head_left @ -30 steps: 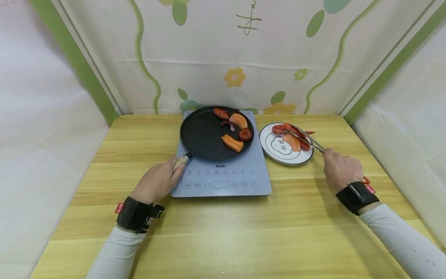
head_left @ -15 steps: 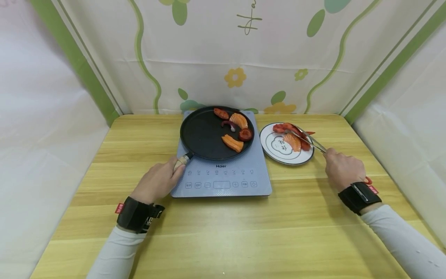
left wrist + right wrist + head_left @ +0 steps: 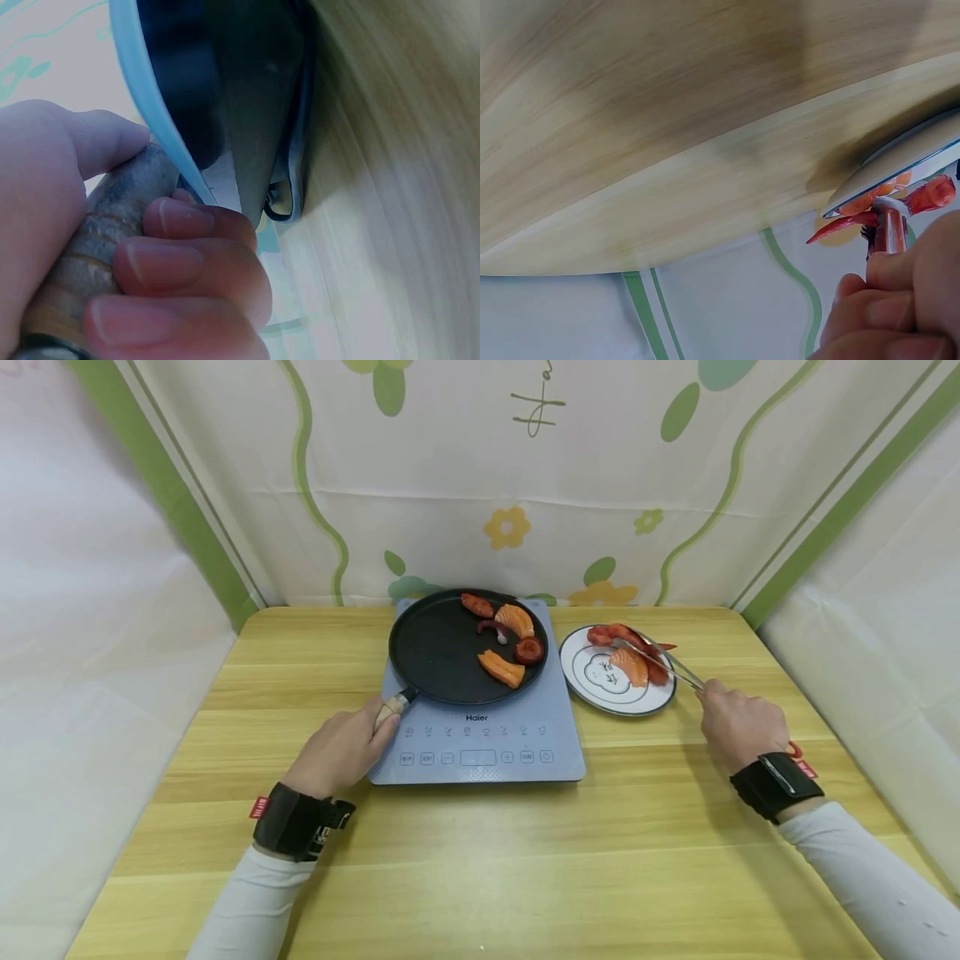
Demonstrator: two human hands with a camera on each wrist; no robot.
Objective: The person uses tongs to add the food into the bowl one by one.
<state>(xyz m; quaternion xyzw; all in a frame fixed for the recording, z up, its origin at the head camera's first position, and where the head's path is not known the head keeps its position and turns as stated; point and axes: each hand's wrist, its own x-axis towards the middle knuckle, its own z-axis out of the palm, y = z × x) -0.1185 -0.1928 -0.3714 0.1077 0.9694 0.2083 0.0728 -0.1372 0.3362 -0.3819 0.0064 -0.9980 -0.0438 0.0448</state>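
Note:
My left hand grips the wooden handle of a flat black frying pan. In the left wrist view its fingers curl round that handle, thumb along the top. My right hand holds metal tongs, their arms reaching over a white plate with a dark rim. The tong tips are at red food pieces there, beside an orange salmon slice. A pointed red piece sticks out past the plate's rim in the right wrist view.
Under the pan lies a grey-blue Haier induction cooker. The pan's right side carries a salmon piece, an orange strip, a round red piece and other bits. A printed curtain closes off the wooden table behind.
My right hand has shifted slightly to the right with the tongs, whose tips stay over the plate. The left hand and the pan have kept their place.

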